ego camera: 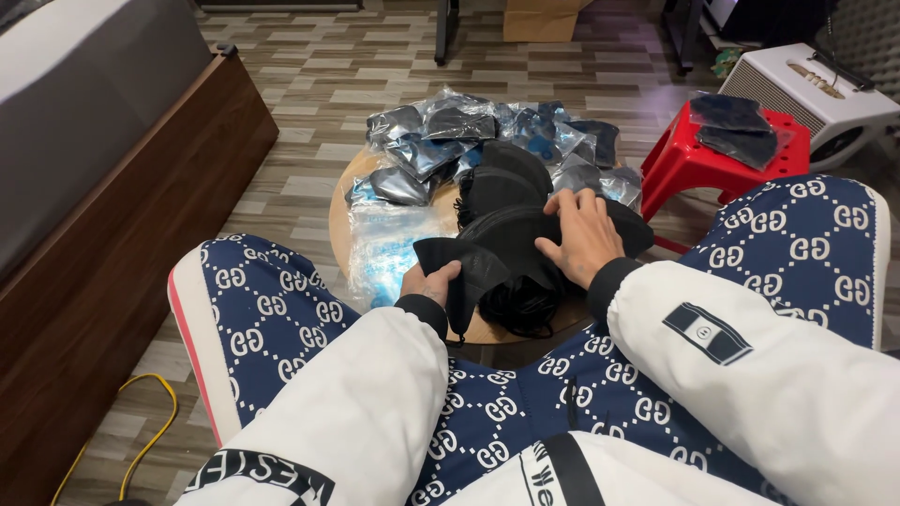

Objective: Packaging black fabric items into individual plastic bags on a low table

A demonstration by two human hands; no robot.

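Your left hand [439,281] pinches one black mask [459,267] at the near-left edge of the mask pile [511,234]; your right hand [581,234] lies open, seemingly flat, on it.

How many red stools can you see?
1. The red stool stands on the floor right of the round table, with dark packets on top. Others may be out of view.
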